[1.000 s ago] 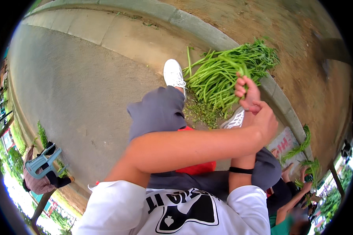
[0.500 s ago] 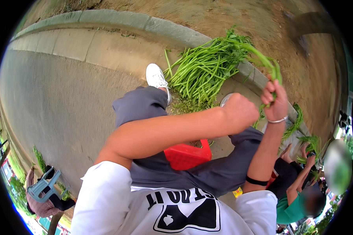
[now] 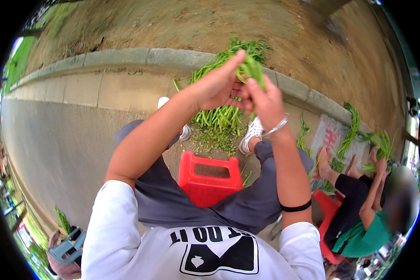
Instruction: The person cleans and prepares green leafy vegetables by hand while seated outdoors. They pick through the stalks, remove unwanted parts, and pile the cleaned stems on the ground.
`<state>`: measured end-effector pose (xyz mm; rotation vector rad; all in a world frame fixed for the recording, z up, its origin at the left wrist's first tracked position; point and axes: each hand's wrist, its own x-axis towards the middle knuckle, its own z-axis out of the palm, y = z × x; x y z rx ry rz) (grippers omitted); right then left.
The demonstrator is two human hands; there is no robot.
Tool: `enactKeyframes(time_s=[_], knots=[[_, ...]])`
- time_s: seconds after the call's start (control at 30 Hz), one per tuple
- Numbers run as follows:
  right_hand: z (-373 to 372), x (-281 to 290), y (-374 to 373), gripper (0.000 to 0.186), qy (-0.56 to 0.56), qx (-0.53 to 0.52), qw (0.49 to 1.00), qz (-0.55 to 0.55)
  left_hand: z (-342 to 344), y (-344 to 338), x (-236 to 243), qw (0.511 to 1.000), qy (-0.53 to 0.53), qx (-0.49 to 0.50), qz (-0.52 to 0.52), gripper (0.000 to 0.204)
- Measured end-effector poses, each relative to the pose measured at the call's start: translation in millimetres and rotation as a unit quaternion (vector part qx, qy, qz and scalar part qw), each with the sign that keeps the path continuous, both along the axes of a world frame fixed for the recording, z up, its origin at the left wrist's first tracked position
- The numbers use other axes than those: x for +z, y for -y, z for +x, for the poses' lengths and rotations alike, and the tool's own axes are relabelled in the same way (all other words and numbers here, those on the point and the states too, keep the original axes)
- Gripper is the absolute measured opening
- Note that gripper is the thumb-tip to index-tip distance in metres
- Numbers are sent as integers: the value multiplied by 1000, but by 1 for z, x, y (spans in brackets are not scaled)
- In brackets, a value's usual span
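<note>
My right hand [image 3: 264, 99] grips a bunch of green leafy stalks [image 3: 253, 70] with fingers closed round it. My left hand [image 3: 224, 84] is beside it, thumb raised and fingers loosely curled and apart, against the stalks. Beneath both hands lies a large pile of long-stemmed greens [image 3: 212, 119], with small trimmed bits scattered below, between my white shoes [image 3: 252, 133]. A red plastic stool [image 3: 189, 186] sits between my legs, near my grey trousers.
A concrete kerb [image 3: 172, 57] borders bare soil [image 3: 303, 42]. At the right a seated co-worker [image 3: 361, 238] in green handles greens, near a printed sack [image 3: 326, 133] and more stalks [image 3: 350, 126]. At lower left are a pale blue chair [image 3: 65, 247] and another person.
My left hand has moved forward and left, its fist opened. My right hand has swung left with the stalks, bringing both hands together over the pile. The view has shifted, showing more red stool.
</note>
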<state>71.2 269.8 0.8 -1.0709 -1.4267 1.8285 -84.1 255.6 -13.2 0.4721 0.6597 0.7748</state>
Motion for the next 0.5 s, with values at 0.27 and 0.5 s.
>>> enactKeyframes(time_s=[0.27,0.5], knots=[[-9,-10,25,20,-61,8,995,84,16,-16,17,980,80,170,-59,92],[-3,-1,25,19,12,39,988,151,13,-11,47,935,-126,285,168,37]])
